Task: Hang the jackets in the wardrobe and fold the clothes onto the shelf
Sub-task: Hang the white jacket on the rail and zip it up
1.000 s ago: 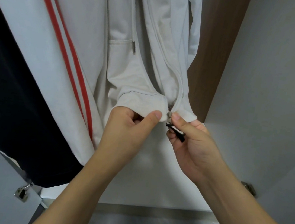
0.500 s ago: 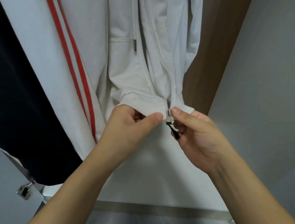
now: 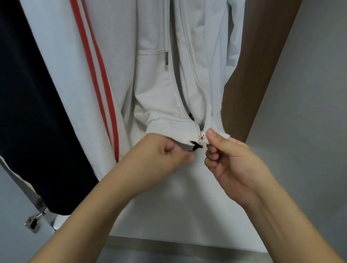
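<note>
Soft white cotton zip-up jacket (image 3: 175,71) hung in wardrobe, beside white garment with red stripes (image 3: 55,38). Left hem corner gripped by left hand (image 3: 163,154); black pull tab of silver zipper slider (image 3: 201,139) seems pinched. Right hem corner pinched by right hand (image 3: 229,161). Cloth judged light, floppy; best held at hem. No writing seen.

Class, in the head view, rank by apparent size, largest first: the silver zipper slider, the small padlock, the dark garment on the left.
1. dark garment
2. padlock
3. zipper slider
Padlock and slider look close in size; that order is unsure.
</note>
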